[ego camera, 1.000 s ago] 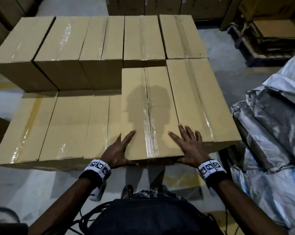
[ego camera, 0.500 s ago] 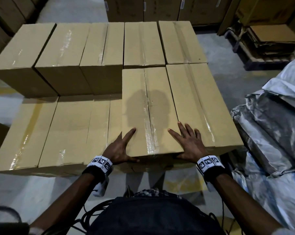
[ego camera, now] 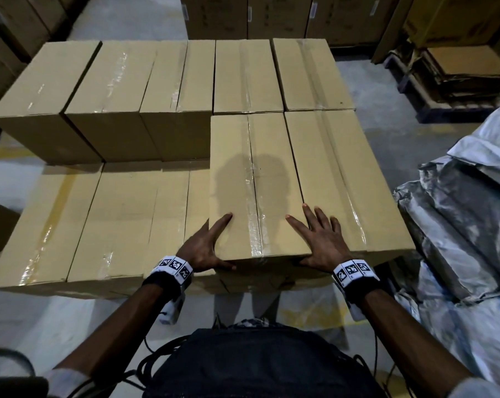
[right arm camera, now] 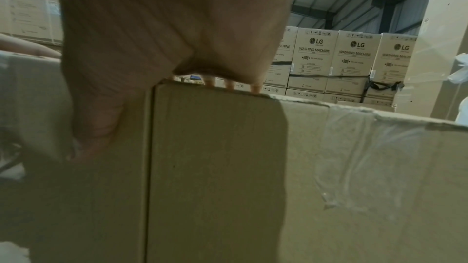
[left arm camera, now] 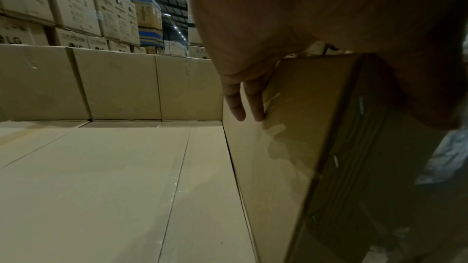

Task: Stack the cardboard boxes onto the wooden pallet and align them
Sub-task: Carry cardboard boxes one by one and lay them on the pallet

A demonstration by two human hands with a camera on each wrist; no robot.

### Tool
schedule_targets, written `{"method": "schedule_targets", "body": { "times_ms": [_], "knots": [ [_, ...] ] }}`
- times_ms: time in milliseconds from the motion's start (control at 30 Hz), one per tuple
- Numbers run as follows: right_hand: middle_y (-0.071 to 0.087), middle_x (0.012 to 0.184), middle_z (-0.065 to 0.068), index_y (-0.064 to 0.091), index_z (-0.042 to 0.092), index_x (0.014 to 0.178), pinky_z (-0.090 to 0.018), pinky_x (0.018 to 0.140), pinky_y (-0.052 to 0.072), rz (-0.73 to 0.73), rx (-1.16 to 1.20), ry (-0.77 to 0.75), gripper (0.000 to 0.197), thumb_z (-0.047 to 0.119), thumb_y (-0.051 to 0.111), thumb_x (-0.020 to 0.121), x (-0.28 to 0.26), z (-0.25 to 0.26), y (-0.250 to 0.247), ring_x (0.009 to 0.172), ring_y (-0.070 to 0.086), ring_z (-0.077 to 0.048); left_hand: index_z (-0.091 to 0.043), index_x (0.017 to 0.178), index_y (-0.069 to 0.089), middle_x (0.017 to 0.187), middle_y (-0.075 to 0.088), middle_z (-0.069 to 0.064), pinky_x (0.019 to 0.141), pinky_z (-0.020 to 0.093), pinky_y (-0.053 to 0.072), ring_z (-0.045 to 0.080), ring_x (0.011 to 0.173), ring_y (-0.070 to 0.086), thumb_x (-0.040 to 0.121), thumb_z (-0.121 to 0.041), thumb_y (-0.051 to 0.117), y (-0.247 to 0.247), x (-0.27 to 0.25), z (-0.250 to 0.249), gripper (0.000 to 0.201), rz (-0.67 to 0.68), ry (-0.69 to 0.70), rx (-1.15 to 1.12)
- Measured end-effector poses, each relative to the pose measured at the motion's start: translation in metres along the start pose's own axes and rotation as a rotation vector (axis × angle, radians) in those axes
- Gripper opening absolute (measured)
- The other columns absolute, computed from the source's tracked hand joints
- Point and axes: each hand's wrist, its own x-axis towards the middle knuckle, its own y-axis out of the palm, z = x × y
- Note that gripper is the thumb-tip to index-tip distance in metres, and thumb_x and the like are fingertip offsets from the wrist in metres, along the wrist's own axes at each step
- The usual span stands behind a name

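Note:
A taped cardboard box lies on the upper layer of the stack, beside a like box on its right. My left hand is at its near left corner, index finger on top and thumb on the front face. In the left wrist view straight fingers lie against the box's left side. My right hand rests flat across the tops of both boxes, thumb down the front. The right wrist view shows its fingertips over the neighbour's top edge. The stack hides the pallet.
The lower layer of boxes is bare on top at the left. A rear upper row runs across the back. Grey wrapped bundles crowd the right. A dark pallet of flattened cardboard and stacked cartons stand farther off.
Both hands keep their places at the box's near corners. The box has hardly moved. The head view has shifted slightly, with the stack lower in the picture.

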Motion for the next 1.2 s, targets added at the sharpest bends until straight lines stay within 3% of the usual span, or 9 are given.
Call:
{"method": "schedule_targets", "body": {
  "times_ms": [167,267,367,500,900,1200],
  "knots": [
    [-0.036,0.165,-0.008,-0.027,0.045,0.155,-0.063,0.124,0.003,0.026,-0.056,-0.002,0.137,0.058,0.083,0.076,-0.0024,0.0034,0.0014,0.156,-0.021,-0.038,-0.068,0.152,0.001,0.16,0.033,0.02,0.113,0.045,0.044,0.039,0.144,0.04,0.058,-0.051,0.093,0.001,-0.0001,0.0008,0.133,-0.012,-0.002,0.041],
    [-0.036,0.164,-0.011,-0.028,0.041,0.156,-0.063,0.124,0.002,0.027,-0.075,-0.008,0.137,0.058,0.082,0.076,-0.0043,0.0054,0.0013,0.155,-0.021,-0.039,-0.067,0.153,0.003,0.164,0.029,0.019,0.115,0.042,0.042,0.038,0.148,0.036,0.059,-0.049,0.092,0.0013,-0.0009,0.0022,0.131,-0.006,0.014,0.041],
    [-0.037,0.164,-0.012,-0.029,0.04,0.156,-0.063,0.123,0.001,0.022,-0.086,-0.007,0.138,0.06,0.081,0.076,-0.0044,0.0067,0.0042,0.155,-0.022,-0.039,-0.066,0.154,0.006,0.162,0.032,0.016,0.113,0.042,0.044,0.037,0.143,0.043,0.06,-0.046,0.093,0.0035,-0.0015,0.0049,0.13,-0.019,0.021,0.035],
    [-0.037,0.164,-0.014,-0.031,0.039,0.155,-0.063,0.122,0.001,0.014,-0.101,-0.015,0.138,0.059,0.081,0.077,-0.0046,0.0073,0.0065,0.155,-0.022,-0.039,-0.068,0.152,0.01,0.16,0.034,0.013,0.108,0.044,0.049,0.036,0.134,0.051,0.06,-0.045,0.092,0.0048,-0.0037,0.0076,0.125,-0.028,0.03,0.013],
    [-0.035,0.164,-0.014,-0.03,0.039,0.156,-0.065,0.122,0.002,0.017,-0.091,0.013,0.138,0.046,0.084,0.079,-0.0098,0.0103,0.0093,0.154,-0.023,-0.04,-0.068,0.151,0.016,0.16,0.038,0.008,0.108,0.041,0.049,0.033,0.133,0.051,0.062,-0.039,0.091,0.0046,-0.0023,0.0075,0.12,-0.017,0.065,0.007],
    [-0.034,0.165,-0.012,-0.03,0.041,0.155,-0.061,0.124,0.003,0.002,-0.11,0.002,0.135,0.055,0.081,0.079,-0.0073,0.0056,0.0081,0.156,-0.021,-0.035,-0.065,0.151,0.018,0.161,0.035,0.01,0.106,0.039,0.05,0.035,0.13,0.053,0.061,-0.041,0.093,0.0034,0.0037,0.0081,0.12,-0.034,0.068,0.048]
  ]
}}
